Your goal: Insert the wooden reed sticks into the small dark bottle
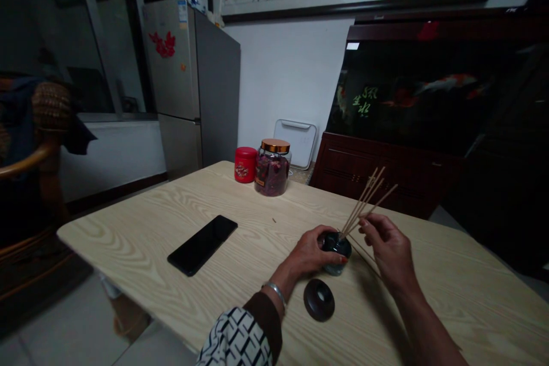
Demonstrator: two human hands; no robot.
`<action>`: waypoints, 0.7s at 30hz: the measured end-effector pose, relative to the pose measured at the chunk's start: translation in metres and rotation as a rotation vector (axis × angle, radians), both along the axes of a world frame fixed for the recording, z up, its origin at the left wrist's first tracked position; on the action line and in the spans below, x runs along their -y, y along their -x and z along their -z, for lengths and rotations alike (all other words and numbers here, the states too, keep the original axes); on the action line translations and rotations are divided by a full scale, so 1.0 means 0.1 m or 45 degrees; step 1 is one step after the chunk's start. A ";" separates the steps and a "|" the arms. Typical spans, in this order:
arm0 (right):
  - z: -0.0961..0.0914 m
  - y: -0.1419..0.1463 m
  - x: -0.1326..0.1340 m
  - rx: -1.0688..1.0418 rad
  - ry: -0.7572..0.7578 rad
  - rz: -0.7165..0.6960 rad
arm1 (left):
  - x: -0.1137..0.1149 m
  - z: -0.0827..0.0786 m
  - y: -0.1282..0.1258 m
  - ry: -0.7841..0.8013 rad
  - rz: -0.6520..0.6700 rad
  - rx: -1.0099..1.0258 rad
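Inward of the far edge of the table (249, 263), a dark glass bottle (338, 245) stands upright, the left hand (311, 249) wrapped round it — the right hand (388, 243) pinches a thin stick (387, 196) beside sticks (365, 197) fanning from its mouth. A dark round cap (314, 304) lies near, a black phone (203, 245) toward the left edge, a red canister (245, 164) and glass jar (271, 176) by the far-left corner

Left hand (315, 247) curls in a grip; right hand (389, 246) pinches.

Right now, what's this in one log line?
Left hand: grips glass reed-diffuser bottle; Right hand: pinches one reed; Other reeds: in bottle; Dark holed cap: on table, beside bottle
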State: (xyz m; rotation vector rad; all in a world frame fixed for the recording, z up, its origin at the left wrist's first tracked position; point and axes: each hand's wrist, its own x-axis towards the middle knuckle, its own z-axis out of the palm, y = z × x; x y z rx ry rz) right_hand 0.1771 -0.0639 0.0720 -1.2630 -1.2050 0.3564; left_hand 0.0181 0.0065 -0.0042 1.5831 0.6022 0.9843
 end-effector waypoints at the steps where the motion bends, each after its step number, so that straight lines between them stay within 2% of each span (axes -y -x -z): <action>1: 0.02 0.00 -0.01 0.040 0.069 -0.062 | 0.00 0.00 0.00 -0.010 -0.003 0.003; 4: 0.07 -0.11 -0.01 0.075 0.170 -0.117 | 0.01 -0.01 0.00 0.001 0.018 0.039; 7: 0.15 -0.39 0.03 0.171 0.224 -0.011 | 0.01 -0.01 -0.01 0.035 0.042 0.067; 9: 0.24 -0.60 0.08 0.452 0.370 0.094 | 0.02 -0.01 -0.01 0.050 0.050 0.078; 12: 0.40 -0.80 0.15 1.004 0.761 0.251 | 0.02 -0.02 0.00 0.043 0.040 0.067; 14: 0.48 -0.83 0.18 1.197 0.944 0.306 | 0.02 -0.02 0.00 0.034 0.035 0.055; 21: 0.58 -0.84 0.12 1.298 1.024 0.346 | 0.01 -0.02 0.00 0.039 0.066 0.063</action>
